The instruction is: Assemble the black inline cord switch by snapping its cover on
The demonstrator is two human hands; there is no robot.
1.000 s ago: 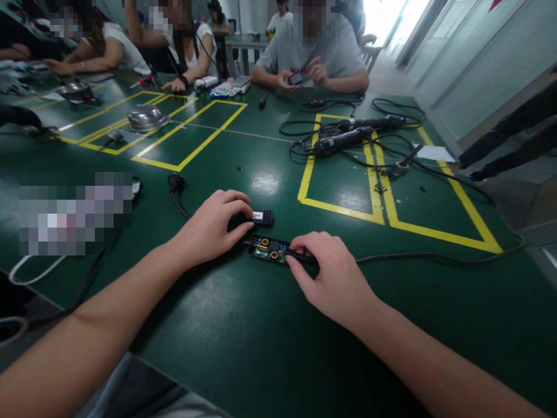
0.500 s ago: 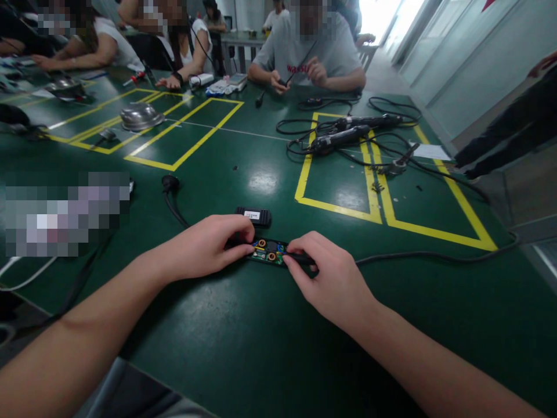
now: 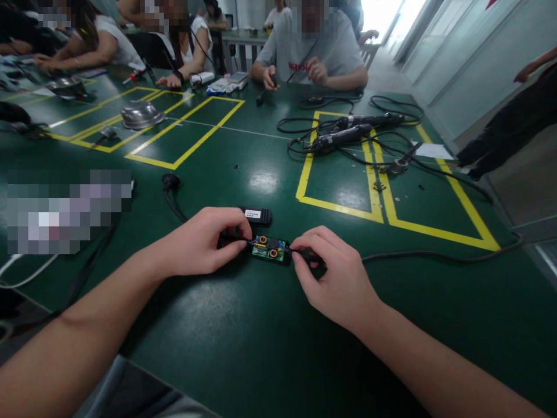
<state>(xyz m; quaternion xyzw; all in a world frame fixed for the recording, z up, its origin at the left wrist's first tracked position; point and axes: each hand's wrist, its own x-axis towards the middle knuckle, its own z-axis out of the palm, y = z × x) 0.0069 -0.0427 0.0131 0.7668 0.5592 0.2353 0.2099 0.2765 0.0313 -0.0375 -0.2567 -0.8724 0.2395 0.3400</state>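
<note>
A small green circuit board (image 3: 270, 248) with copper coils lies on the green table (image 3: 243, 342) between my two hands. My left hand (image 3: 204, 241) is closed, its thumb and fingers pinching the board's left end. My right hand (image 3: 335, 278) is closed on the black cable end (image 3: 310, 255) at the board's right side. A black cable (image 3: 435, 253) runs off to the right from there. Just behind the board lies a black cover (image 3: 256, 215) with a white label, touched by neither hand.
Yellow taped rectangles (image 3: 339, 206) mark the table. Two black power tools (image 3: 343, 136) with tangled cords lie at the back right. A black plug (image 3: 170, 183) and cord lie left of my hands. A metal dish (image 3: 141, 114) sits at the back left. Several people sit along the far edge.
My left hand left the black cover and came down to the board's left end. The board now shows more fully between my hands. My right hand shifted slightly right.
</note>
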